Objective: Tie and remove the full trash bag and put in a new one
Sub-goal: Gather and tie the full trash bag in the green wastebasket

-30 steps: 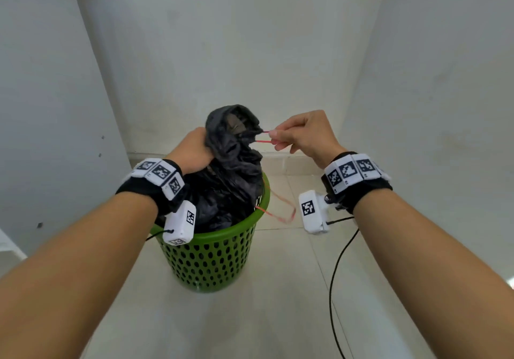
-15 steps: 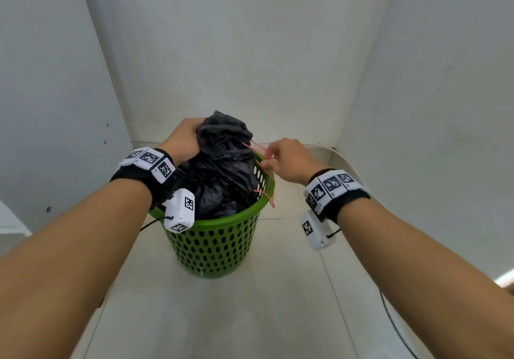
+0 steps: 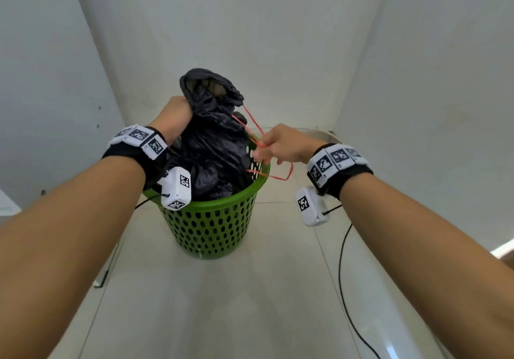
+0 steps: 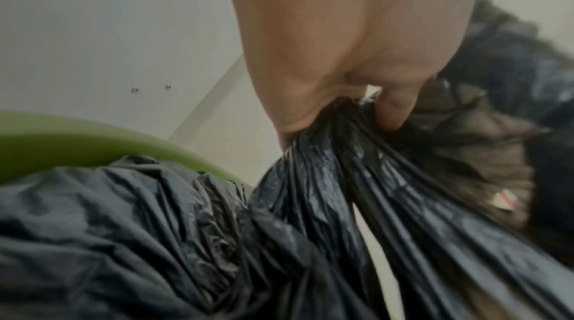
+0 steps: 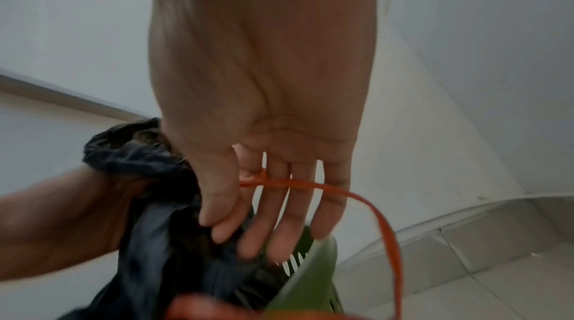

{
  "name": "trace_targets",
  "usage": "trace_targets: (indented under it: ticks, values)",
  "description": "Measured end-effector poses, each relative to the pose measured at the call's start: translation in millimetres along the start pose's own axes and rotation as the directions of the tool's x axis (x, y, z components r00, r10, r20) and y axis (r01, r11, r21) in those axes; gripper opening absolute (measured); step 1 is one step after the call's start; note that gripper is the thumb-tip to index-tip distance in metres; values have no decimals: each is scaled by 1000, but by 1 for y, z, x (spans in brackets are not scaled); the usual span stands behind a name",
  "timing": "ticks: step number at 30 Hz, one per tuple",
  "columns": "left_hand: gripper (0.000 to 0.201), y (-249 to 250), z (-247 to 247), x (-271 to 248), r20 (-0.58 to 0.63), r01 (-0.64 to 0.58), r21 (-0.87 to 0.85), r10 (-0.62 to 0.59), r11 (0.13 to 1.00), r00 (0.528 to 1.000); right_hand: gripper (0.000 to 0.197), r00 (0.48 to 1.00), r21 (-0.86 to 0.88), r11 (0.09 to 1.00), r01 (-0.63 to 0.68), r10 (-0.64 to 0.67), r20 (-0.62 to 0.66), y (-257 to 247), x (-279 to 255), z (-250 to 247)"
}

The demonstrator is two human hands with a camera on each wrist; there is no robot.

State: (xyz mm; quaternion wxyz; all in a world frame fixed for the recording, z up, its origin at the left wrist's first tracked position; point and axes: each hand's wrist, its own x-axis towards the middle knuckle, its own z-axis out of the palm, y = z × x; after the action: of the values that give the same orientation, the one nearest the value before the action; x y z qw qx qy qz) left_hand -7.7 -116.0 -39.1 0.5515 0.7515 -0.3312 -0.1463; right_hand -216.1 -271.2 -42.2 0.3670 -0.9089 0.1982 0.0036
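From the head view, the crinkled black plastic trash bag [image 3: 214, 147] sits in the green perforated plastic bin [image 3: 211, 227] on the floor. Left wrist view: the left hand [image 4: 351, 50] clenches its gathered neck. Right wrist view: the right hand [image 5: 264, 109], fingers nearly straight, pinches the thin red drawstring [image 5: 313, 184].

Bare forearms wear black wristbands [image 3: 342, 173] with white coded tags and cabled white camera boxes [image 3: 310, 205].

bag [image 3: 214, 147] in basket [image 3: 214, 227] | basket on floor [image 3: 250, 303] | cable [image 3: 343, 261] right of basket
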Motion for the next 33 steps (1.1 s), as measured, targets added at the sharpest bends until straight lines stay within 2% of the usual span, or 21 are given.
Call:
trace_targets:
  ticks: [2,3,5,7,9,10,12,13,17,19,20,22,25,27,30,33]
  values:
    - [13,6,0,-5,62,77,-24,-76,997,995,16,1000,245,970,-4,3,5,2,-3,-12]
    - [9,8,-1,-8,131,89,18,-90,996,987,19,1000,425,905,-19,15,14,4,-5,-22]
    - [27,7,-5,-11,272,12,278,-91,961,958,28,1000,681,731,-30,22,20,7,-10,-45]
    - [45,-2,-6,-8,253,-77,496,-59,865,966,32,995,758,651,19,60,-76,11,-15,-65]
    - [30,-16,-8,-4,118,-92,585,28,805,993,34,964,805,584,107,136,-227,18,-19,-82]
    - [20,-21,-10,-2,59,-75,629,48,774,997,35,938,842,517,157,188,-291,24,-22,-91]
    - [16,-32,-15,1,7,-10,695,8,719,1000,33,891,904,346,253,281,-357,38,-29,-106]
    - [15,-35,-17,3,2,12,711,-18,703,1000,32,878,914,296,278,308,-367,45,-32,-111]
    - [16,-27,-15,6,12,34,786,-70,618,997,28,876,919,279,278,319,-362,58,-32,-105]
    - [43,-16,-13,5,79,17,822,-143,569,987,26,893,930,258,263,300,-335,53,-26,-95]
    - [65,-7,-9,3,132,-4,817,-181,576,975,27,903,937,240,256,286,-320,48,-24,-93]
    - [99,15,0,1,239,-50,757,-205,651,949,32,921,949,207,240,260,-290,39,-21,-89]
    - [120,55,17,0,390,-104,666,-225,738,893,36,938,963,147,227,232,-256,29,-16,-81]
    - [127,73,27,-2,450,-121,657,-258,745,855,34,945,966,131,223,215,-247,24,-14,-78]
    - [148,78,50,-11,480,-230,697,-204,679,853,33,954,967,114,228,173,-245,15,-16,-80]
    - [165,55,81,-21,506,-383,771,-124,509,853,32,957,962,69,263,106,-269,5,-21,-86]
